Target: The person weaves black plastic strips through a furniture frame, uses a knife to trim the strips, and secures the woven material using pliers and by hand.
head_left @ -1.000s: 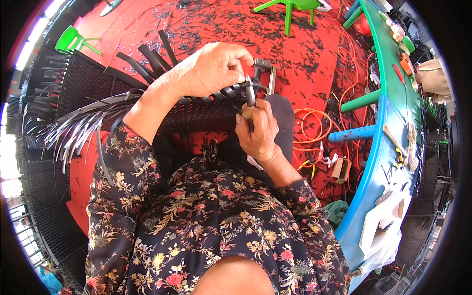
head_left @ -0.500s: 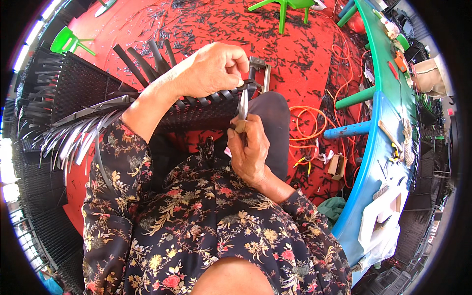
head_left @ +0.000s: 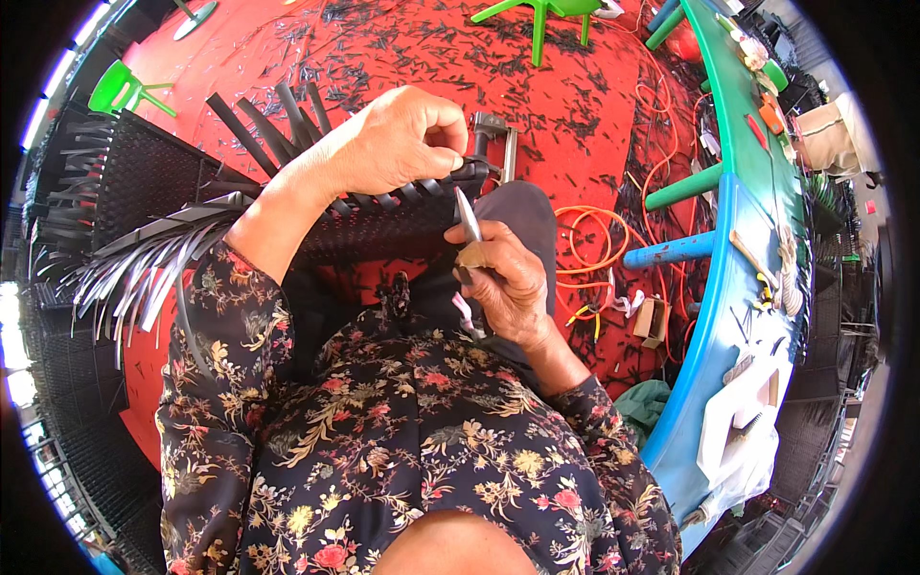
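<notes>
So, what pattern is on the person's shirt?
The shirt is floral on black; best in the head view.

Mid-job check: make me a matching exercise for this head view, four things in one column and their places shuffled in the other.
Things:
1. pointed metal tool
2. orange hose
3. white angular piece
4. left hand

Places:
A. on the blue table
B. over the edge of the black woven piece
C. in the fingers of the right hand
D. in loops on the red floor

Right pairs: 1-C, 2-D, 3-A, 4-B
</notes>
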Motion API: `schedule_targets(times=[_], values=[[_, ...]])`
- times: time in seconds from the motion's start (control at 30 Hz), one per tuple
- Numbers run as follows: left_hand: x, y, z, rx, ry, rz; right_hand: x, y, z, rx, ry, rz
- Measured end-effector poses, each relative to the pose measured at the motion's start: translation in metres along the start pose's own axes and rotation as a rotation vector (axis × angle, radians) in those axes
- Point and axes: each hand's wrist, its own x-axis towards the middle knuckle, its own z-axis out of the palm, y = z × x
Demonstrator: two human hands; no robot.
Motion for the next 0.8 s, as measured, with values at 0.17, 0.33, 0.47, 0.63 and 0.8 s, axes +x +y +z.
schedule_targets(times=[0.17,0.33,0.47,0.63,0.8], values=[[0.000,-0.002,0.001,0.003,-0.008,0.009,0.001,0.001,-0.001,-0.217,-0.021,-0.049],[0.002,-0.003,0.001,-0.026,-0.002,-0.005,0.000,0.002,0.015,0.012,0.361,0.098],[0.001,-0.003,0.002,-0.007,-0.009,-0.003,0.010,-0.007,0.023,0.346,0.450,0.341],[0.001,-0.002,0.001,-0.023,-0.024,-0.010,0.021,-0.013,0.030,0.478,0.529,0.357],[0.001,-0.004,0.001,-0.021,-0.021,-0.005,0.017,-0.013,0.031,0.589,0.545,0.419]])
